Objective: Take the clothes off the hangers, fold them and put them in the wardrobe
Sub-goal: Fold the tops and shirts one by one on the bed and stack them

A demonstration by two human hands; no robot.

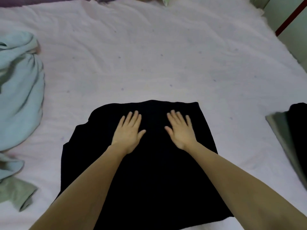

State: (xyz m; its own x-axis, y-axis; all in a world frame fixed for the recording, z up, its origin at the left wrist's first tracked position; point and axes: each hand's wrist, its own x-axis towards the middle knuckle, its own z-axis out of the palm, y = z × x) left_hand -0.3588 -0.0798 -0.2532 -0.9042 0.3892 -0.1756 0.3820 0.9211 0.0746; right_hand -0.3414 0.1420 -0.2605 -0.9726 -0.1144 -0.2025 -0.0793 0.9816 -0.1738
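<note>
A black garment (149, 176) lies spread flat on the pale pink bed sheet (149, 55), near the front edge of the bed. My left hand (128, 132) presses flat on its upper part with straight, spread fingers. My right hand (180, 130) lies flat beside it, a short gap between the two thumbs. Neither hand grips the cloth. No hanger is in view.
A crumpled light blue garment (20, 90) lies at the left edge, with a grey-green piece (18, 195) below it. At the right edge lies a grey and black stack of folded clothes (290, 133). A green wall with a dark red strip (289, 19) stands at the far right.
</note>
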